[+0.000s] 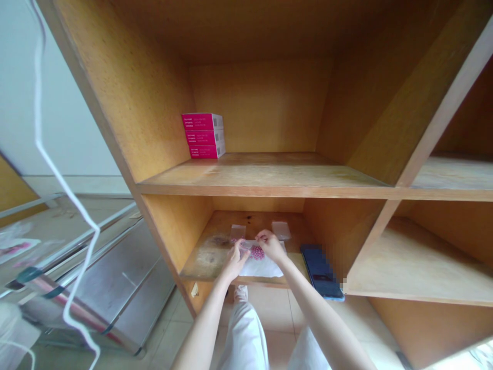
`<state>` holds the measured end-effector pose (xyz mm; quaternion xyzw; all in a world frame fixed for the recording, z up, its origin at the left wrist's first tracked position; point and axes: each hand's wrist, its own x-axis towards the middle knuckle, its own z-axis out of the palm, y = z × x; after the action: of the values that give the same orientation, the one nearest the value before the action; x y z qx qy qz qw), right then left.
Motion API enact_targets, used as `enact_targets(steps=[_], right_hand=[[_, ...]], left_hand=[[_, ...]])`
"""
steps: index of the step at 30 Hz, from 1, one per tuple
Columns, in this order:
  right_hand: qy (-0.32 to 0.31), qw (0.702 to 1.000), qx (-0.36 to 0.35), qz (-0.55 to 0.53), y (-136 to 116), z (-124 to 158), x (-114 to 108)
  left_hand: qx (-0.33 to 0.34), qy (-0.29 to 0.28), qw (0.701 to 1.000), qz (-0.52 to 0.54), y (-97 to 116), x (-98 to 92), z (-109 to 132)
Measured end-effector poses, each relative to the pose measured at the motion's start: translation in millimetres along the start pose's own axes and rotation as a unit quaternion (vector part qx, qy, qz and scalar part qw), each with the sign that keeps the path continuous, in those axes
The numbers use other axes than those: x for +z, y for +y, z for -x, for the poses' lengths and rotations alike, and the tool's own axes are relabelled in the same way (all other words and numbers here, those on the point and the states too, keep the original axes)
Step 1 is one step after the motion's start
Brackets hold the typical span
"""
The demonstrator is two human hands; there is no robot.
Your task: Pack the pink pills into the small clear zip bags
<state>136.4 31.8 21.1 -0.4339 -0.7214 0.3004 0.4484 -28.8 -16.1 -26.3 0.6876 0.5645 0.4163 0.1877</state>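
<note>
On the lower wooden shelf (215, 257), my left hand (235, 261) and my right hand (270, 245) pinch a small clear plastic bag (246, 246) from either side. Pink beaded contents (257, 252) show just right of the bag, close to my right fingers. Beneath my hands lies a white sheet or pouch (262, 266). Behind them are two small clear packets (238, 232) (281, 230), apart from each other. A dark blue phone (321, 272) lies on the shelf's right side, overhanging its front edge, with part of it blurred out.
Three stacked pink boxes (203, 136) stand on the upper shelf (269, 172) at its left wall. A white cable (50, 149) hangs down at the left, beside a metal rack (115, 288). My white-trousered legs (242, 334) are below on the tiled floor.
</note>
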Motion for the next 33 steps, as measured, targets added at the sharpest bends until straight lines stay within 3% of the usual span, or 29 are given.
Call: enact_targets(steps=[7,11,15,21,33], right_hand=[[-0.073,0.993,-0.087,-0.020,-21.4,0.1,7.5],[-0.032,0.998,-0.036,-0.034,-14.0,-1.2,0.7],[-0.002,0.999,0.029,0.041,6.7,-2.2,-10.4],[-0.059,0.981,0.078,0.165,31.9,1.6,-20.8],[-0.092,0.969,0.088,0.211,31.7,8.9,-20.3]], left_hand=[[0.007,-0.003,1.000,0.002,-2.3,1.3,-1.5],[0.006,0.002,1.000,-0.003,0.5,0.2,-0.6],[0.004,0.002,1.000,0.003,3.9,-1.4,1.1],[-0.009,-0.003,1.000,-0.002,4.1,-1.6,1.1],[-0.008,0.000,1.000,0.006,2.8,-1.6,0.5]])
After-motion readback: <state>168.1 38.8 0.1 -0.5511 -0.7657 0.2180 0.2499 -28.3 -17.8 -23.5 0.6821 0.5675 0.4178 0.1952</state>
